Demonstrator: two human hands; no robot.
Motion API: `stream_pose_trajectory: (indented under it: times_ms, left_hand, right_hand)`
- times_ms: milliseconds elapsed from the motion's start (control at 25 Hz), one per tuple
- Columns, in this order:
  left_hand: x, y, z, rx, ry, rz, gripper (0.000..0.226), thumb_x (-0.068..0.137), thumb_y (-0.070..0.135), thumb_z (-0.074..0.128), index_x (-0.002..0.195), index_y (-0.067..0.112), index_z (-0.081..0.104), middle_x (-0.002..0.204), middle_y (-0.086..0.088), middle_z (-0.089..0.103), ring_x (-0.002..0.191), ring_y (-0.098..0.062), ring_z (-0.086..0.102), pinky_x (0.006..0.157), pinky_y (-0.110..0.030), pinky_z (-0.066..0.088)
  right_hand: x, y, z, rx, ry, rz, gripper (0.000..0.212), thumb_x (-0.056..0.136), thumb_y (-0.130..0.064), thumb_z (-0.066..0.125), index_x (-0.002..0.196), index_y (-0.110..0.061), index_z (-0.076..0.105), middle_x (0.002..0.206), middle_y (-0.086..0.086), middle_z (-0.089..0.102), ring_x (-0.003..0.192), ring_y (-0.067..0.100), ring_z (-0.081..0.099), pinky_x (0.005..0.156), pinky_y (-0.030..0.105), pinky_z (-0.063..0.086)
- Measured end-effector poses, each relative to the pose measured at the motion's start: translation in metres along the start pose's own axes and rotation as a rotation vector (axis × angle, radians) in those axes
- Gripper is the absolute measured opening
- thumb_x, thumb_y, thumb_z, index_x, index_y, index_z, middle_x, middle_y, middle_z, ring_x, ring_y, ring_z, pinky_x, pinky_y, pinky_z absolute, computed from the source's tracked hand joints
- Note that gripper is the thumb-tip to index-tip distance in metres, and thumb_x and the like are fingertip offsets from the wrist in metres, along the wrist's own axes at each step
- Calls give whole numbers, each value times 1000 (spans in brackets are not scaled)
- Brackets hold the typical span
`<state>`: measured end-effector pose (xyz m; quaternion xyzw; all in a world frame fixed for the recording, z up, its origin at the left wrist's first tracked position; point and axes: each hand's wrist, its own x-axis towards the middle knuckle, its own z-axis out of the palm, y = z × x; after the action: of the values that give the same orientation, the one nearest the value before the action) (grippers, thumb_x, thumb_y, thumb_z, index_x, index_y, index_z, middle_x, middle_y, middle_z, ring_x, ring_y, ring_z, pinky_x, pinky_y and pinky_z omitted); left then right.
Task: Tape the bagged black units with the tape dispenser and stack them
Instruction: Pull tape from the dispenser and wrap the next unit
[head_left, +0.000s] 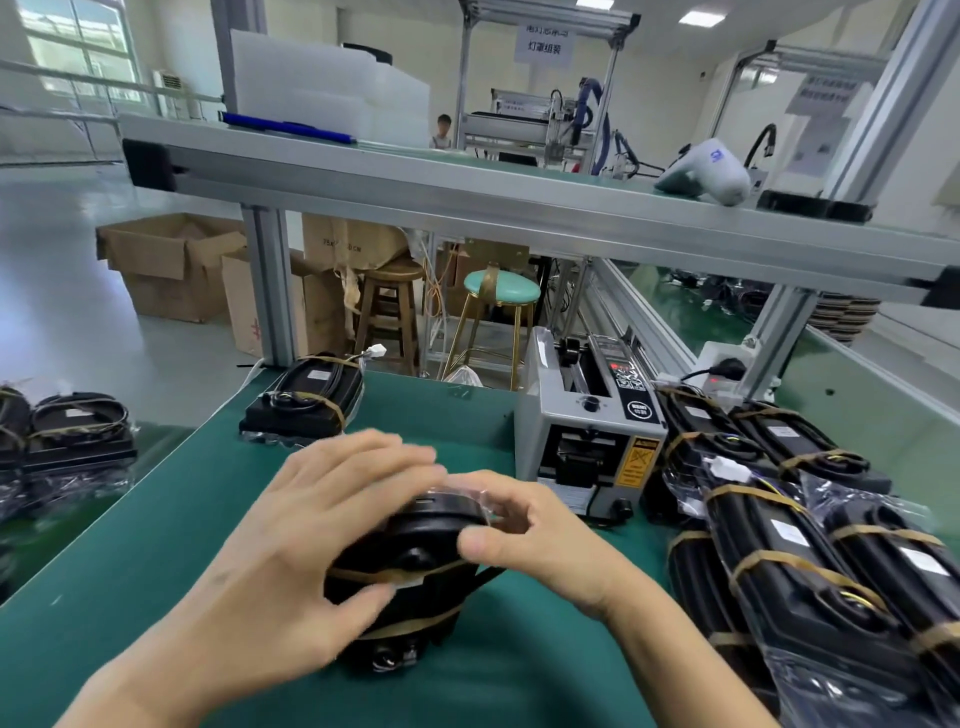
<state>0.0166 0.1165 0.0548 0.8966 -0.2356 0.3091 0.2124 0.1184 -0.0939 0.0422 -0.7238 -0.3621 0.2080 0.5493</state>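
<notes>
Black bagged unit (410, 566) on green mat (156, 545), gripped by left hand (291, 540) and right hand (540, 540); tape dispenser (587, 431) behind.

one head-worn view looks forward and down, close over the green bench (156, 519).
</notes>
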Motion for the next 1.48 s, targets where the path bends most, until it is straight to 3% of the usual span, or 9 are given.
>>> stream_pose_trajectory:
  times_ms: [200, 320, 480, 600, 640, 760, 880, 1160, 1480]
  left_hand:
    - [-6, -3, 4, -514, -19, -367, 70, 54, 17, 81, 116, 41, 59, 110, 15, 68, 103, -2, 64, 86, -8, 44]
    - [0, -5, 9, -423, 69, -363, 64, 52, 15, 80, 111, 35, 66, 107, 17, 69, 99, 1, 65, 85, -5, 42]
    - [9, -7, 26, -327, 131, -290, 63, 50, 2, 75, 108, 26, 64, 110, 19, 65, 98, 2, 62, 87, -7, 42]
    - [5, -6, 38, -279, 123, -258, 66, 49, -1, 69, 107, 29, 62, 109, 20, 63, 99, 1, 61, 88, -9, 42]
    - [3, -5, 42, -255, 120, -238, 65, 48, 0, 68, 107, 27, 63, 110, 20, 62, 101, 0, 60, 90, -10, 41]
    - [2, 2, 51, -199, 121, -195, 56, 48, 2, 66, 103, 16, 68, 109, 18, 62, 102, -1, 58, 91, -10, 40]
    - [4, 11, 57, -177, 143, -202, 52, 49, 3, 65, 100, 10, 70, 105, 12, 63, 98, -4, 57, 88, -10, 40]
    - [1, 16, 65, -151, 227, -263, 53, 49, 0, 64, 101, 6, 70, 104, 4, 64, 100, -6, 56, 93, -13, 39]
    - [-1, 17, 66, -157, 265, -316, 52, 50, 1, 65, 102, 7, 70, 105, 5, 64, 100, -8, 57, 92, -15, 41]
  right_hand:
    - [-4, 13, 10, -108, 37, -46, 67, 72, -12, 79, 130, -33, 55, 125, -13, 63, 121, 9, 56, 98, 46, 49]
    - [0, 18, 21, -42, 152, -155, 58, 76, -3, 75, 128, -24, 58, 124, -9, 63, 120, 11, 56, 93, 39, 53]
    - [6, 34, 27, -113, 379, -212, 53, 81, -4, 74, 128, -22, 56, 127, -6, 61, 120, 10, 55, 104, 36, 44]
    - [-4, 48, 18, -52, 291, -82, 69, 73, 1, 60, 135, -29, 50, 134, -11, 56, 125, 1, 50, 102, 22, 44]
    - [-7, 52, 10, 60, 380, -31, 66, 71, 1, 57, 131, -27, 53, 127, -9, 61, 117, 0, 56, 95, 20, 47]
    - [-8, 58, -27, 375, 1007, 212, 20, 89, -2, 58, 101, -12, 70, 78, 1, 66, 60, 6, 59, 54, 17, 47]
    - [0, 60, -51, 367, 1228, 362, 18, 91, -8, 59, 77, -14, 69, 54, -3, 53, 45, 8, 44, 40, 17, 39]
    - [16, 61, -57, 345, 1275, 406, 15, 85, -16, 70, 70, -21, 69, 58, -6, 52, 55, 12, 43, 66, 31, 41]
    - [34, 65, -61, 440, 1319, 446, 16, 80, -13, 75, 67, -15, 65, 58, -3, 48, 52, 13, 37, 53, 25, 33]
